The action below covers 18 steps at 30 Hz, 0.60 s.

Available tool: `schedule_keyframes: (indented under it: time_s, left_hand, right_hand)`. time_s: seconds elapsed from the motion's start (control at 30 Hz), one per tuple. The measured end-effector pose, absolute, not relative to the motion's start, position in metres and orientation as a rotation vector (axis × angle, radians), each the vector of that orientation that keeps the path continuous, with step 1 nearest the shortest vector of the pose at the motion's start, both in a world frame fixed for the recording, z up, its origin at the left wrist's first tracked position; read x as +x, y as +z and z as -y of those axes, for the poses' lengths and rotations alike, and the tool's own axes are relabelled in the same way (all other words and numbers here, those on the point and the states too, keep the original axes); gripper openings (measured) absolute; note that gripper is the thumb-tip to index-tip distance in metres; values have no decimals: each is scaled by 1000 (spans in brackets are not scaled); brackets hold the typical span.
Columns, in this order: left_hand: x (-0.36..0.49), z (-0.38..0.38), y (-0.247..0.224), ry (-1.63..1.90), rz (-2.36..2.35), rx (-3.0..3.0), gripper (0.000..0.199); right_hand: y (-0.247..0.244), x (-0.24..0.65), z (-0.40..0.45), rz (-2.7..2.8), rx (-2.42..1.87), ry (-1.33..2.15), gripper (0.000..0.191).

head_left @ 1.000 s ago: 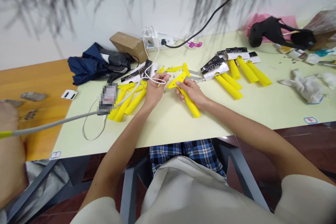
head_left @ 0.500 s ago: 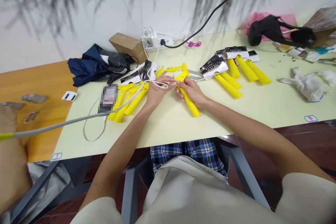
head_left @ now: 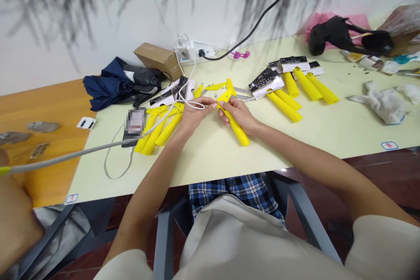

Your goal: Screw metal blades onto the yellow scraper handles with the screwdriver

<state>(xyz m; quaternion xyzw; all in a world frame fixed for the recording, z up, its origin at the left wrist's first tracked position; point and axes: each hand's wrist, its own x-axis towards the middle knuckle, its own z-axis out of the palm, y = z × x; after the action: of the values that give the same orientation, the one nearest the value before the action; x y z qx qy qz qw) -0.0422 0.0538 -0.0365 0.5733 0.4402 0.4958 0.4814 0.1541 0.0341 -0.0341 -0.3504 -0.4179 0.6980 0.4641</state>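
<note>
In the head view, my right hand (head_left: 240, 113) is closed around the upper part of a yellow plastic tool handle (head_left: 239, 132), its thumb on the flat, wider head. My left hand (head_left: 193, 115) reaches that head from the left with its fingertips pinched together at the edge. Whatever sits between those fingertips is too small or hidden to make out. A white cable (head_left: 197, 104) loops across the left hand. Just beyond the hands lie loose yellow parts (head_left: 216, 86) and flat metal blades (head_left: 242, 93), with tiny pieces among them.
Several yellow handles (head_left: 157, 133) and a phone (head_left: 135, 124) lie at left. More carded handles (head_left: 285, 105) are at right. Behind stand a carton (head_left: 159, 59), a dark umbrella (head_left: 111, 78) and a power strip (head_left: 200, 52). A crumpled white cloth (head_left: 383, 104) lies far right. Another person's arm (head_left: 19, 232) shows at left.
The left fingers have shifted slightly at the handle's head. The right hand keeps its grip. The other person's arm at left has drawn down a little.
</note>
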Motion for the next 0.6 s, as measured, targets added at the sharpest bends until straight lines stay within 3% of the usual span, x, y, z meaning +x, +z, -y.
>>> schedule_keyframes:
  time_s: [0.6]
  left_hand:
    - [-46,-56,-41,1215,-1014,1582,26]
  right_hand:
    - [-38,155,-39,1022,-875,1675,50]
